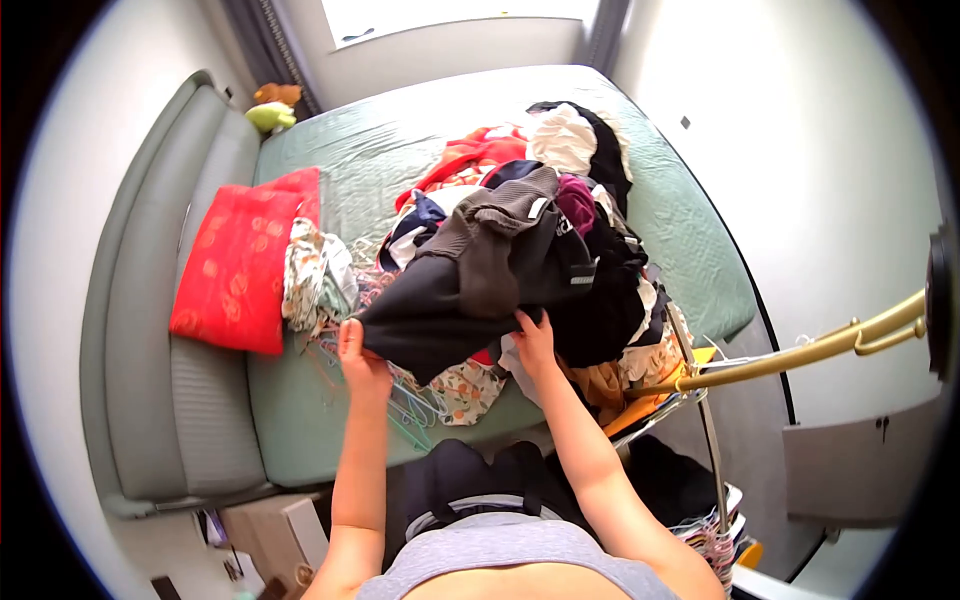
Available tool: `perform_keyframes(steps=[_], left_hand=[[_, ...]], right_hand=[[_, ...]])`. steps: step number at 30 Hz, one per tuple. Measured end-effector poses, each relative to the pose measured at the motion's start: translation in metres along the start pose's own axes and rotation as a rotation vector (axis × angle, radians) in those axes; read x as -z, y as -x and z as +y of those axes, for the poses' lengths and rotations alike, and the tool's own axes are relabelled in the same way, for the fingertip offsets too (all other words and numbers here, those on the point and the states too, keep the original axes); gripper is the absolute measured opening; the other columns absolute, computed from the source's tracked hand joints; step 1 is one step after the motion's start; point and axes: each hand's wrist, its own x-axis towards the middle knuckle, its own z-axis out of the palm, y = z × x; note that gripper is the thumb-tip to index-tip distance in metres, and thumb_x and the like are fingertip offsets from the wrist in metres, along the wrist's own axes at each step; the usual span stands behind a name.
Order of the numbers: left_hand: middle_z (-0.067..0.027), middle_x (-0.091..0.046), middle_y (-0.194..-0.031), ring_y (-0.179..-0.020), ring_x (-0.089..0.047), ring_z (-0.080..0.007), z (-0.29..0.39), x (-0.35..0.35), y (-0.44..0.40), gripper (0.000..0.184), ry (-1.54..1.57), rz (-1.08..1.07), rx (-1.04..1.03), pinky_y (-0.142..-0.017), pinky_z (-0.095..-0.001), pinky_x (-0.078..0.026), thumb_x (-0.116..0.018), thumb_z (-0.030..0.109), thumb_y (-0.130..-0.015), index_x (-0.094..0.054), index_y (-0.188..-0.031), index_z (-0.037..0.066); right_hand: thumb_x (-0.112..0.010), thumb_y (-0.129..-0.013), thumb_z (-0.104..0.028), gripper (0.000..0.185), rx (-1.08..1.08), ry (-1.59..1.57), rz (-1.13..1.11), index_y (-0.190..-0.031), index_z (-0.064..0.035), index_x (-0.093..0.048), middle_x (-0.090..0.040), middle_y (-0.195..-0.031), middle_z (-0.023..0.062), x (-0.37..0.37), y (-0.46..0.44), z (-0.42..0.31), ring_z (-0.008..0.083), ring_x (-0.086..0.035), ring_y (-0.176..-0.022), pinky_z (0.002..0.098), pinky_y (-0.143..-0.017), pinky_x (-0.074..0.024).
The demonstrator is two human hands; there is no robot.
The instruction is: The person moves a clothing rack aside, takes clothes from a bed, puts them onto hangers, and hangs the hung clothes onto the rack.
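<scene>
Between my two hands a black garment (430,310) is stretched out over the front of a clothes pile; its exact kind is not plain. My left hand (364,362) pinches its left corner, fingers closed on the cloth. Further right, my right hand (533,342) grips the near edge, thumb on top. A dark grey-brown knit piece (495,250) lies across the black cloth, and I cannot tell whether they are one garment. Beneath and beside them are a floral cloth (468,392) and several plastic hangers (408,415).
The heap sits on a bed with a green sheet (340,150). Red cushions (235,270) lean at the grey headboard (215,420). Behind the black garment are red cloth (480,150) and white cloth (562,138). A gold rack bar (790,360) juts in from the right.
</scene>
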Motion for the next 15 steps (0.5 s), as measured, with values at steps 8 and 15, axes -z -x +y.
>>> perform_keyframes(steps=[8,15], left_hand=[[-0.0121,-0.059,-0.107,-0.097,-0.058,-0.0233,0.006,0.074,0.036,0.041,-0.193,-0.006,0.004,-0.085,-0.0343,-0.048,-0.044,0.04,-0.093,-0.054,-0.109,0.004],[-0.0079,-0.056,-0.109,-0.099,-0.055,-0.0171,-0.105,0.118,0.101,0.075,-1.084,-0.585,0.035,-0.084,-0.0307,-0.046,-0.079,0.008,-0.06,-0.042,-0.126,0.004]], right_hand=[[-0.059,-0.078,-0.005,0.016,-0.52,0.104,-0.478,-0.095,-0.0021,-0.059,-0.062,-0.084,0.0056,-0.051,0.069,0.023,0.0142,-0.061,-0.072,0.0259,-0.062,-0.0495],[-0.052,-0.086,-0.013,0.018,-0.623,0.246,-0.616,-0.095,-0.0001,-0.059,-0.063,-0.081,0.0064,-0.046,0.111,0.034,0.0143,-0.061,-0.066,0.0266,-0.054,-0.0497]])
